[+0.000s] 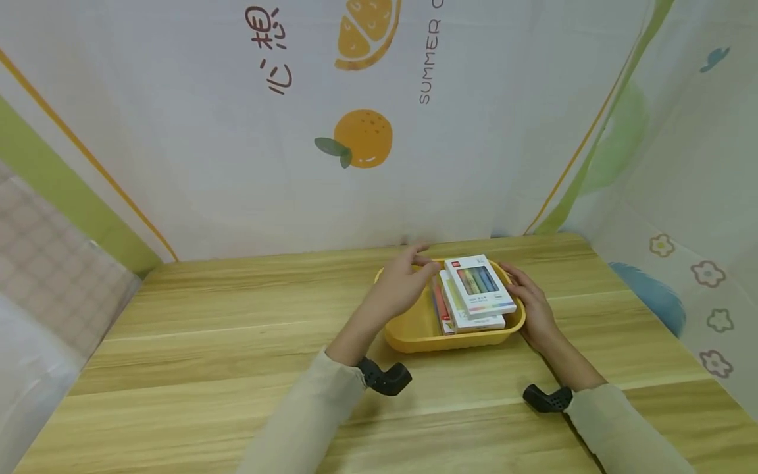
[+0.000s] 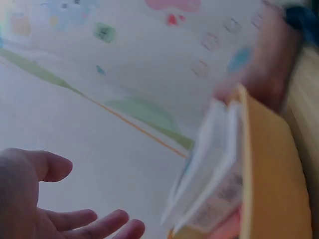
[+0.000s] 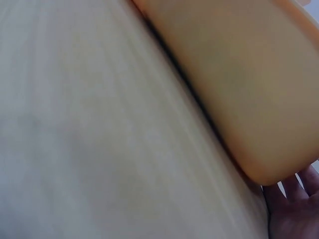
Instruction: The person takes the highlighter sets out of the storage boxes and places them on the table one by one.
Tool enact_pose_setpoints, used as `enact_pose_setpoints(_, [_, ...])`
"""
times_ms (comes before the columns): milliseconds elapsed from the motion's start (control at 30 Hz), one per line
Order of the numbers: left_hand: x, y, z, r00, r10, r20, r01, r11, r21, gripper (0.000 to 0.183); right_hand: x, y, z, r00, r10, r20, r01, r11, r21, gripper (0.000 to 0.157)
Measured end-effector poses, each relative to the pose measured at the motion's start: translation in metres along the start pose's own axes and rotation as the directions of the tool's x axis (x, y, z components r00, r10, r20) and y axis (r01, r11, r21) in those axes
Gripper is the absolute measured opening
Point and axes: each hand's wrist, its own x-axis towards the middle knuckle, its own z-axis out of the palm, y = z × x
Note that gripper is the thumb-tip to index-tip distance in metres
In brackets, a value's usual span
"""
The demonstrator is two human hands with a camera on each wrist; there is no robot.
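Observation:
A yellow plastic basket (image 1: 414,326) stands on the wooden table, with a small stack of flat boxes in its right part. The top white box (image 1: 481,286) shows a row of coloured sticks, perhaps crayons, on its front. Under it lies another white box (image 1: 482,324), and a red-edged one (image 1: 441,309) shows at the left. Over the basket's left side hovers my left hand (image 1: 399,283), fingers loosely spread and holding nothing. My right hand (image 1: 535,313) grips the basket's right end at the rim; in the right wrist view its fingers (image 3: 294,191) lie against the outer wall.
The wooden table (image 1: 237,329) runs back to a white printed cloth (image 1: 237,164) hung right behind the basket. More patterned cloth (image 1: 681,263) hangs along the right side. Black wrist mounts (image 1: 387,378) are strapped on both arms.

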Motion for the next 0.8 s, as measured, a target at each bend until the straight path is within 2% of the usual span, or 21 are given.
enact_pose_setpoints(133, [0.000, 0.010, 0.001, 0.999, -0.020, 0.044, 0.019, 1.000, 0.016, 0.060, 0.000, 0.000, 0.001, 1.000, 0.006, 0.006, -0.006, 1.000, -0.001, 0.051])
enact_pose_setpoints(267, [0.004, 0.021, 0.002, 0.999, -0.020, 0.040, 0.016, 0.994, 0.109, 0.065, 0.000, 0.001, 0.000, 1.000, -0.008, -0.002, 0.008, 1.000, -0.017, 0.051])
enact_pose_setpoints(367, [0.008, 0.026, 0.002, 1.000, -0.005, 0.030, 0.002, 0.995, 0.099, 0.063, -0.001, 0.002, 0.000, 1.000, -0.010, -0.010, 0.010, 1.000, -0.016, 0.052])
enact_pose_setpoints(533, [0.012, 0.021, 0.006, 1.000, -0.004, 0.000, 0.004, 0.996, 0.085, 0.058, -0.001, 0.006, 0.004, 1.000, 0.007, 0.003, -0.007, 1.000, -0.011, 0.052])
enact_pose_setpoints(800, [0.019, 0.014, 0.025, 1.000, -0.021, -0.016, 0.024, 0.979, 0.202, 0.061, 0.000, 0.002, 0.000, 0.999, -0.017, -0.028, 0.016, 0.999, -0.043, 0.050])
